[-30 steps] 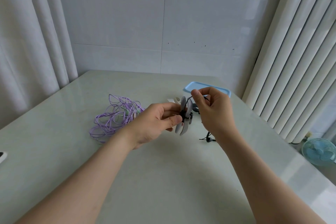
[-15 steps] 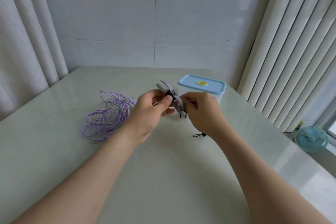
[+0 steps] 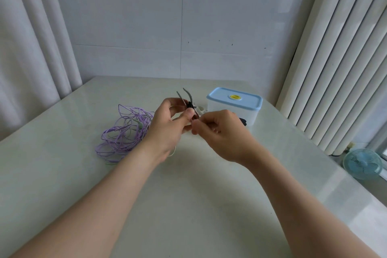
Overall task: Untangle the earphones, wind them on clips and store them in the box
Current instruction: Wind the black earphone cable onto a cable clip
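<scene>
While both hands meet above table [image 3: 62, 174], left hand [image 3: 167, 130] fingers clamp gray clip [image 3: 180, 96], black earphone cable [image 3: 190, 104] wound round its middle. Thumb and forefinger of right hand [image 3: 224, 134] pinch clip's lower end. Tangled purple earphones [image 3: 123, 132] lie left on table; lidded box [image 3: 234, 107] right.

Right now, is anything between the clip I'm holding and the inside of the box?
Yes: the blue lid sits on the box, covering its opening. The grey clip pinched in your left hand cannot go in until the lid comes off.

Earphone tangle [image 3: 123, 132] on table [image 3: 188, 205], left; box [image 3: 232, 109] right, further back; clip [image 3: 190, 104] held above table between them.
</scene>
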The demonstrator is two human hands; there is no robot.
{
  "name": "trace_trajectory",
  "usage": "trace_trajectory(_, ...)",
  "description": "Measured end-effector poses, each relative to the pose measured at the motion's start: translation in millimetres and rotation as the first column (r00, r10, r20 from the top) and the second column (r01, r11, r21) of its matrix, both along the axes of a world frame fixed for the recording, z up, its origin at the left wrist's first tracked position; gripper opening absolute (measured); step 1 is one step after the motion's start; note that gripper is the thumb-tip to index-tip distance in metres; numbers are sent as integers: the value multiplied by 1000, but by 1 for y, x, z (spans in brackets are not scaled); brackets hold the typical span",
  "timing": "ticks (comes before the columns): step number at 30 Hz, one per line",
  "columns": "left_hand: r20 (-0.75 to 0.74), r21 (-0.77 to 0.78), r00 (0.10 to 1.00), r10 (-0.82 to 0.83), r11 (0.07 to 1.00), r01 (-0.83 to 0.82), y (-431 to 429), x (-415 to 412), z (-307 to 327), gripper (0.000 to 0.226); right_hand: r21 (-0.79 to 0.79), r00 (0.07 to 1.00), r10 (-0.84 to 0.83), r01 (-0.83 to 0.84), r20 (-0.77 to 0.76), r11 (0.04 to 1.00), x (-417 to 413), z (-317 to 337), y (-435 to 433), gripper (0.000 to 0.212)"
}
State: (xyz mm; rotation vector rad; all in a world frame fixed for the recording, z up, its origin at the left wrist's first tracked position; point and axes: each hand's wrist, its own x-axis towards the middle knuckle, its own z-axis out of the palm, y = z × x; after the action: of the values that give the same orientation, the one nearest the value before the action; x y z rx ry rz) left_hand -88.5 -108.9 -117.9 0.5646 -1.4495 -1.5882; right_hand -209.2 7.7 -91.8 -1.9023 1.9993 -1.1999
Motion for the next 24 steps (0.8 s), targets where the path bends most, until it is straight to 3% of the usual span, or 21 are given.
trace_trajectory(6, 225, -210, 967, -122, 963, 170, -4, 11, 4, 23, -201, 896, 11, 87, 443, 976, 1, 17, 6, 29)
trace_trajectory(10, 362, -336, 916, -172, 893, 301, 3, 14, 10, 23, -189, 832, 28, 92, 554, 978, -3, 18, 7, 30)
trace_trajectory(16, 443, -400, 891, -94, 869, 291, 6, 15, 11, 16, -100, 729, 24, 60, 684, 993, -7, 22, 10, 28)
trace_trajectory(20, 487, -378, 873, -29, 894, 241, 2, 17, 5, 13, -89, 758, -88, 190, 646, 978, -15, 20, 9, 21)
trace_trajectory(24, 434, -278, 892, -128, 923, 267, 9, 16, 8, 33, -218, 902, -299, 374, 311, 901, -23, 12, 5, 18)
